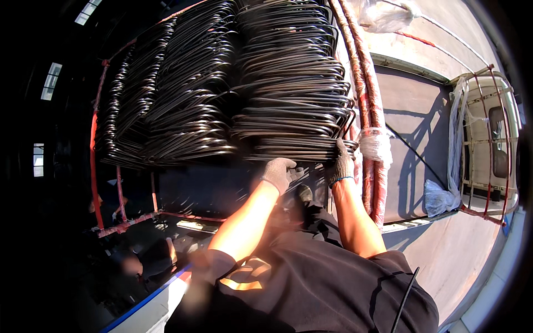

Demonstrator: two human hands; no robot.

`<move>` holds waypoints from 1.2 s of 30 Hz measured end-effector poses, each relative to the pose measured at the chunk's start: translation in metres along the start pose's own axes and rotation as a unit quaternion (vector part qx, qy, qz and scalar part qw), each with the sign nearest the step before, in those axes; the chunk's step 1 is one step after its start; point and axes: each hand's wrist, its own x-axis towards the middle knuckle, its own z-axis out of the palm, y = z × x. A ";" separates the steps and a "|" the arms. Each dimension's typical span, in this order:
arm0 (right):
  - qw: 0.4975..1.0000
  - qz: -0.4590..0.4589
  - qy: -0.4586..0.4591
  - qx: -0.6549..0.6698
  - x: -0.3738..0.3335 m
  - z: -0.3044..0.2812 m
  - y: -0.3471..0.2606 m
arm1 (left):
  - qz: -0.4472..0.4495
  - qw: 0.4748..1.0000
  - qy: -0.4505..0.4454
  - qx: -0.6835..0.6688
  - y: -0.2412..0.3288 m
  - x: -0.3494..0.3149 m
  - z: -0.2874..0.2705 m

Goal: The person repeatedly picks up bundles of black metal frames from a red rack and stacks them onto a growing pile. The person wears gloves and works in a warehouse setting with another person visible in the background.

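Bent black metal rods (294, 94) with rounded ends lie stacked in a dense row in front of me. At the near right corner of this row, my right hand (340, 164), in a grey knitted glove, is closed around the rod ends. Its thumb lies over them, and its other fingers are mostly hidden. My left hand (277, 173), gloved too, is just below the row's near edge. Its fingers point right and stand apart, partly in shadow, and I see no rod in them.
More bent rods (189, 89) fill the left side, bounded by a red metal frame (94, 166). Plastic-wrapped rusty bars (366, 100) run along the right of the row. Beyond them are a dark truck bed (411, 139), bunched clear plastic (441, 198) and a white cab (494, 144).
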 end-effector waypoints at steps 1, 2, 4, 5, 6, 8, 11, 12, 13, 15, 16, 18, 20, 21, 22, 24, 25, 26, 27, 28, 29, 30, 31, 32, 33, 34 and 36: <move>1.000 -0.001 0.008 -0.015 -0.003 -0.001 -0.002 | -0.004 1.000 -0.005 0.001 -0.002 -0.005 0.002; 0.999 -0.009 0.021 -0.044 -0.010 -0.001 -0.003 | 0.003 1.000 -0.021 0.010 -0.007 -0.002 -0.002; 0.981 -0.034 0.093 -0.169 -0.047 0.022 -0.013 | 0.019 0.999 -0.025 0.026 -0.013 0.005 -0.008; 0.979 -0.039 0.090 -0.180 -0.051 0.019 -0.013 | 0.035 0.997 -0.028 0.056 -0.014 0.002 -0.007; 0.975 -0.053 0.087 -0.196 -0.057 0.018 -0.018 | 0.032 0.997 -0.027 0.058 -0.014 0.002 -0.004; 0.968 -0.056 0.059 -0.238 -0.060 0.008 -0.023 | 0.018 0.998 -0.023 0.064 -0.014 0.001 -0.006; 0.728 -0.243 -0.020 -0.641 -0.036 -0.035 -0.029 | 0.042 0.996 -0.016 0.080 -0.016 0.003 -0.007; 0.752 -0.253 -0.034 -0.608 -0.021 -0.054 -0.030 | 0.052 0.992 -0.025 0.108 -0.019 0.001 -0.004; 0.829 -0.215 -0.054 -0.513 -0.007 -0.070 -0.030 | 0.064 0.989 -0.030 0.132 -0.020 -0.005 -0.002; 0.862 -0.172 -0.088 -0.469 -0.008 -0.080 -0.031 | 0.086 0.981 -0.027 0.175 -0.022 -0.013 -0.006; 0.855 -0.157 -0.111 -0.481 -0.017 -0.078 -0.030 | 0.047 0.982 -0.038 0.181 -0.025 -0.001 -0.018; 0.791 -0.212 -0.168 -0.549 -0.020 -0.086 -0.036 | 0.081 0.980 -0.027 0.182 -0.037 -0.002 -0.033; 0.726 -0.246 -0.228 -0.600 -0.023 -0.091 -0.039 | 0.102 0.976 0.019 0.194 -0.050 0.000 -0.053; 0.709 -0.245 -0.247 -0.614 -0.023 -0.093 -0.038 | 0.092 0.984 0.011 0.153 -0.055 0.002 -0.068; 0.710 -0.211 -0.258 -0.620 -0.020 -0.101 -0.039 | 0.087 0.982 0.017 0.167 -0.059 0.005 -0.078; 0.713 -0.132 -0.277 -0.630 -0.008 -0.127 -0.038 | 0.067 0.981 0.040 0.176 -0.058 0.002 -0.091; 0.632 -0.123 -0.306 -0.701 -0.012 -0.125 -0.037 | 0.053 0.983 0.059 0.168 -0.056 -0.004 -0.098; 0.490 -0.137 -0.368 -0.779 -0.019 -0.118 -0.033 | 0.045 0.984 0.075 0.153 -0.054 -0.011 -0.106; 0.354 -0.160 -0.426 -0.817 -0.026 -0.112 -0.027 | 0.049 0.983 0.082 0.158 -0.050 -0.015 -0.115; 0.263 -0.175 -0.462 -0.829 -0.035 -0.103 -0.020 | 0.053 0.982 0.082 0.163 -0.047 -0.017 -0.121; 0.225 -0.184 -0.458 -0.840 -0.046 -0.086 -0.011 | 0.076 0.979 0.075 0.176 -0.044 -0.013 -0.133; 0.235 -0.184 -0.436 -0.849 -0.057 -0.070 0.004 | 0.098 0.974 0.068 0.190 -0.043 -0.009 -0.144; 0.242 -0.187 -0.427 -0.851 -0.072 -0.047 0.021 | 0.183 0.945 0.082 0.259 -0.051 0.015 -0.173; 0.249 -0.192 -0.434 -0.844 -0.098 -0.022 0.042 | 0.259 0.901 0.102 0.331 -0.055 0.038 -0.203; 0.270 -0.171 -0.437 -0.841 -0.128 0.006 0.059 | 0.314 0.877 0.119 0.343 -0.067 0.053 -0.238; 0.239 -0.302 -0.512 -0.768 -0.103 -0.010 0.063 | 0.366 0.844 0.109 0.377 -0.063 0.058 -0.245; 0.446 -0.129 -0.438 -0.770 -0.138 0.019 0.085 | 0.412 0.785 0.147 0.439 -0.051 0.033 -0.258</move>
